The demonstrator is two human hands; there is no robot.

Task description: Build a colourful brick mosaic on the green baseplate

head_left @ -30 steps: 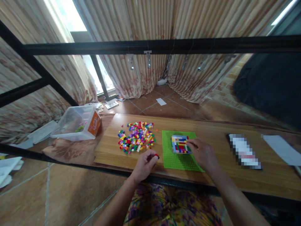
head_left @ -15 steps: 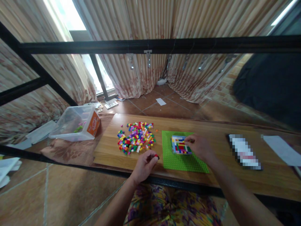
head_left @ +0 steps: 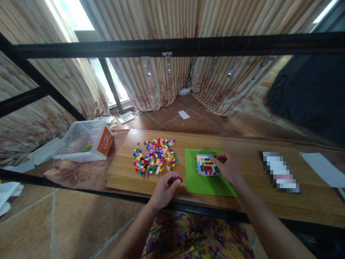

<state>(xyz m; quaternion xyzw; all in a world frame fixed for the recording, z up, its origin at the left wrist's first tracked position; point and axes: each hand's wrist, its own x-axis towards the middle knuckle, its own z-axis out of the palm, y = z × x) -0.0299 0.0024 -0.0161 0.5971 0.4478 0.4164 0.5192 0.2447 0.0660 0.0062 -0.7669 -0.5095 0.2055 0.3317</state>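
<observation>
Spreading away under both hands, the wooden table (head_left: 256, 201) runs long from side to side; beyond them I see a tiled floor (head_left: 169, 120), a black bar (head_left: 107, 48) and pleated curtains (head_left: 167, 21). The left hand (head_left: 167, 185) pinches a small red-and-dark brick (head_left: 179, 178) between thumb and finger, its dark end toward the right hand (head_left: 229, 166); it's too small to make out a long axis. Just beyond the left hand lies the loose pile (head_left: 156, 156), with a clear bin (head_left: 81, 158) farther left. The build (head_left: 207, 166) sits on the green baseplate (head_left: 194, 185), under the right fingertips, edges roughly in line with the plate's. It looks near square, so I can't tell its long axis. The right fingers are bunched at its far right corner; whether they grip a piece, I can't tell.
</observation>
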